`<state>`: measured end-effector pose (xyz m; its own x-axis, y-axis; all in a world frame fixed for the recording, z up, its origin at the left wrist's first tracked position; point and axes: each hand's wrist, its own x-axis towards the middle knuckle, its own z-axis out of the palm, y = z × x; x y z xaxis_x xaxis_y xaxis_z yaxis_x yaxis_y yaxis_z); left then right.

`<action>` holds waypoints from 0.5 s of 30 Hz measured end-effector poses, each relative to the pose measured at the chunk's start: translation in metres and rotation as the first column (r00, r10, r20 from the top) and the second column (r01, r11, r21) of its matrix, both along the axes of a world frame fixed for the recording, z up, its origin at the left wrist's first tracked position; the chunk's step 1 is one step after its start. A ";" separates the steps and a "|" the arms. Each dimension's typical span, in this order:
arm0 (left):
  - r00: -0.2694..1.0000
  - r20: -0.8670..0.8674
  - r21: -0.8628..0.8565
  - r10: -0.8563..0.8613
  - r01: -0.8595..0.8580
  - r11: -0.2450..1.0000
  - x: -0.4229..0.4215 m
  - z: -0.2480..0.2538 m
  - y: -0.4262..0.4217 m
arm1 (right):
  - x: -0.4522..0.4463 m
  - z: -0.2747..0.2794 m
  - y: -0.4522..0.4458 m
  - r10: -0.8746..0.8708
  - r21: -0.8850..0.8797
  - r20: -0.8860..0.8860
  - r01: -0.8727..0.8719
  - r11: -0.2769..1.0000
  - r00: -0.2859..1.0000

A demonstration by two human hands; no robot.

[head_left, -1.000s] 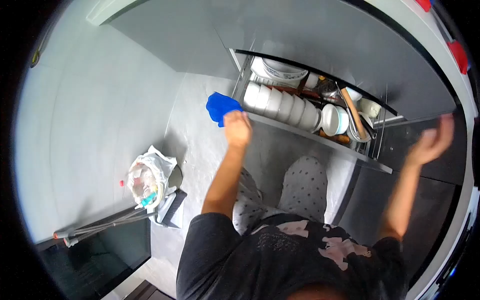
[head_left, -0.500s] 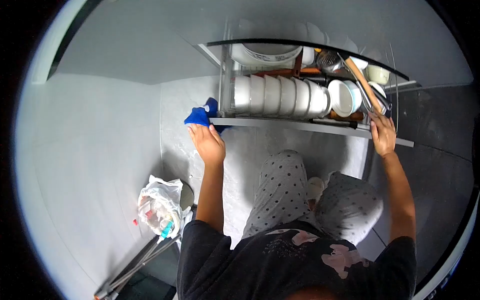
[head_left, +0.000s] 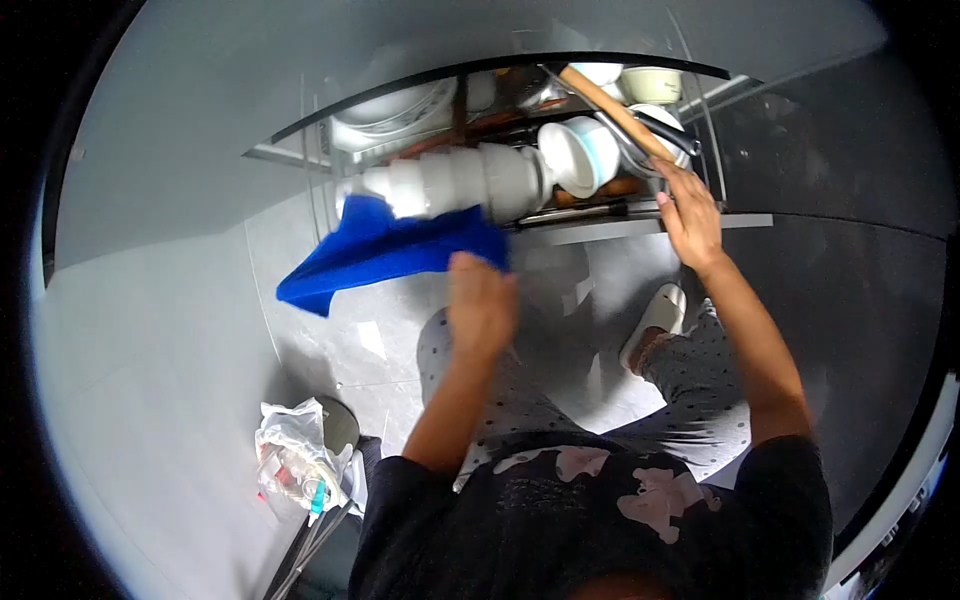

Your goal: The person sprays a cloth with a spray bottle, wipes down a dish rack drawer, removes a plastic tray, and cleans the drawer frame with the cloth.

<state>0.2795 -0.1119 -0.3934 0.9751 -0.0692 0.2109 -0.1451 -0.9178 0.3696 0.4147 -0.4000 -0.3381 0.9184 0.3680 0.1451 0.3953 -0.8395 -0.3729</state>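
Observation:
My left hand [head_left: 482, 308], smeared by motion, is closed on a blue cloth [head_left: 390, 252]. The cloth spreads over the front left of a pulled-out drawer [head_left: 590, 231] and covers part of its rim. A row of white bowls [head_left: 450, 180] lies on its side just behind the cloth. My right hand [head_left: 693, 220] rests over the drawer's front rim at the right, fingers stretched out. Its fingertips are by the lower end of a long wooden stick [head_left: 620, 115]; whether they touch it I cannot tell. A white and light-blue bowl [head_left: 578, 158] stands tilted nearby.
At the back of the drawer are a large white dish [head_left: 395, 110] and a pale green cup [head_left: 652, 84]. A bin with a white bag [head_left: 300, 450] stands on the floor at lower left, beside metal poles [head_left: 310, 550]. My slippered foot [head_left: 655, 320] is below the drawer.
My left hand has swung right from the drawer's left corner, and the cloth now lies spread out. The view has shifted; my right hand stays at the drawer's right front.

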 end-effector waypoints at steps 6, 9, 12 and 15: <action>0.999 -0.040 0.071 -0.010 0.013 0.997 0.016 0.013 -0.049 | -0.018 0.032 -0.037 -0.028 0.499 0.014 0.017 0.866 1.000; 0.982 -0.024 0.007 -0.188 0.188 0.982 0.035 0.020 -0.116 | -0.047 0.052 -0.070 -0.140 0.568 0.034 0.097 0.817 0.990; 0.958 0.046 -0.064 -0.284 0.286 0.956 0.052 0.021 -0.179 | -0.076 0.049 -0.109 -0.261 0.570 0.006 0.211 0.794 0.965; 0.934 0.108 -0.124 -0.340 0.352 0.928 0.064 0.019 -0.224 | -0.102 0.046 -0.131 -0.365 0.616 -0.032 0.306 0.726 0.931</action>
